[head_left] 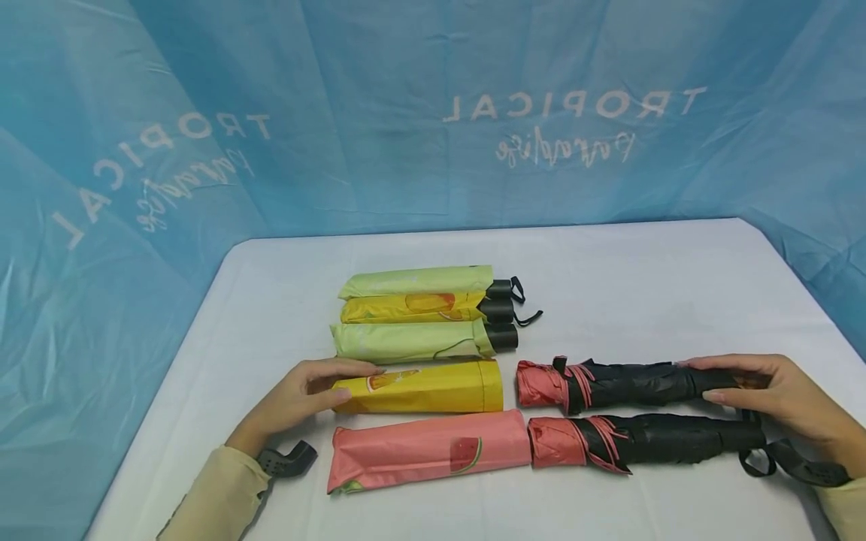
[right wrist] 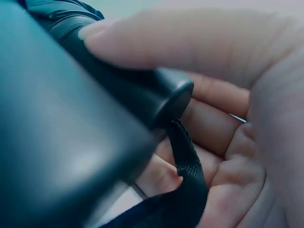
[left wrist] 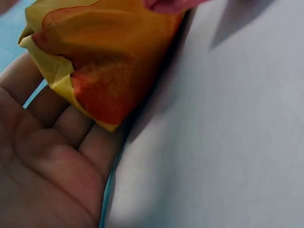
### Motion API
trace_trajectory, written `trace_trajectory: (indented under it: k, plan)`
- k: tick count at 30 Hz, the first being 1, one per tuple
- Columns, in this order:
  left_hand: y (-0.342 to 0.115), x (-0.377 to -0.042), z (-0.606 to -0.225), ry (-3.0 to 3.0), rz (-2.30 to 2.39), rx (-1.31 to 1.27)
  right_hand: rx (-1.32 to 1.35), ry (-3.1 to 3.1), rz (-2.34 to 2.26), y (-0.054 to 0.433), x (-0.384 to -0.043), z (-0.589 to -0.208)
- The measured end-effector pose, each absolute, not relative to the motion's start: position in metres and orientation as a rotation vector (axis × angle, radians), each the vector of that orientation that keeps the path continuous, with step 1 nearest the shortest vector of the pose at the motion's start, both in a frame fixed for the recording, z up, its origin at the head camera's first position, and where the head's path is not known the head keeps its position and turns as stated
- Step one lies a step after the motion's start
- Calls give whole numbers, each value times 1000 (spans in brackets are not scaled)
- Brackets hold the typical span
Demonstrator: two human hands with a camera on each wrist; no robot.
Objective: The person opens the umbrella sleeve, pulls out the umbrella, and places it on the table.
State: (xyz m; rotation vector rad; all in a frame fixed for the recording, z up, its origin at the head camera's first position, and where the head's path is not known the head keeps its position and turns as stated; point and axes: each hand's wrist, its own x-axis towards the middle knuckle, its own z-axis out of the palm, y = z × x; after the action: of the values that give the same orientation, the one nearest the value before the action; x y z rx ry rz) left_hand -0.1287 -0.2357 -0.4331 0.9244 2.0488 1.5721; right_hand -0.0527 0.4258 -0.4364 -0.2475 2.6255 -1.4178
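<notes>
My left hand [head_left: 307,391] holds the left end of a yellow umbrella sleeve [head_left: 433,389] printed with fruit. In the left wrist view, its fingers lie behind the crumpled end of the sleeve [left wrist: 114,57]. On the right, my right hand [head_left: 764,387] grips the black handle of a folded red-and-black umbrella [head_left: 643,382]. Thumb and fingers are round that handle [right wrist: 142,90] in the right wrist view, with a black strap [right wrist: 187,161] hanging from its end. A second red-and-black umbrella [head_left: 676,438] lies just in front of it, beside a pink watermelon-print sleeve [head_left: 419,453].
Behind the yellow sleeve lie a light green sleeved umbrella [head_left: 406,340], a yellow one [head_left: 379,309] and another green one [head_left: 413,282], handles to the right. They rest on a white table [head_left: 609,293]. A blue printed curtain [head_left: 379,150] hangs behind and at both sides.
</notes>
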Motion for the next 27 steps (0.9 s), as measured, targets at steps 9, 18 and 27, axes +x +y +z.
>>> trace_trajectory:
  k: [9,18,27]
  plan:
    - [-226,-127,-429,1957,1606,1048,-174,2648,-1454,426,-52,-434]
    - [-248,-137,-405,2128,1874,1006,-43,2866,-1357,413,-62,-410]
    - [-258,-158,-385,2305,1922,830,-280,2832,-1516,341,-98,-339]
